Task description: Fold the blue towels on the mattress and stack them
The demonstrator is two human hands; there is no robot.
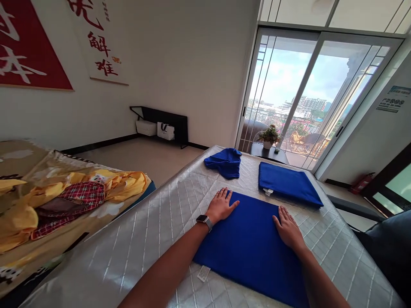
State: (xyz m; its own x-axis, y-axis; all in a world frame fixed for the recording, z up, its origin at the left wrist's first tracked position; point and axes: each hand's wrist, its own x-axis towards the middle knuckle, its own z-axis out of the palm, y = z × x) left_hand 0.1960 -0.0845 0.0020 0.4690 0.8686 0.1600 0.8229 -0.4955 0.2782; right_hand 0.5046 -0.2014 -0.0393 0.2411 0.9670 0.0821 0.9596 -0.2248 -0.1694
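A flat blue folded cloth [250, 244] lies in front of me, a white label sticking out at its near left corner. My left hand [221, 205], with a watch at the wrist, rests flat over the cloth's far left corner, fingers spread. On the far right corner my right hand [289, 229] lies flat, its fingers stretched out. Beyond them, a second folded blue cloth [289, 184] with a white label sits to the right. Farther left is a small crumpled blue cloth [224, 162]. All three lie on a silver quilted mattress [154, 231].
To the left stands another bed [118, 209] with yellow bedding and a red plaid cloth [83, 196]. A low black shelf [178, 128] holds white bags by the wall. A potted plant [269, 136] is on a small table before the sliding glass door. A dark rounded object [390, 248] borders the right side.
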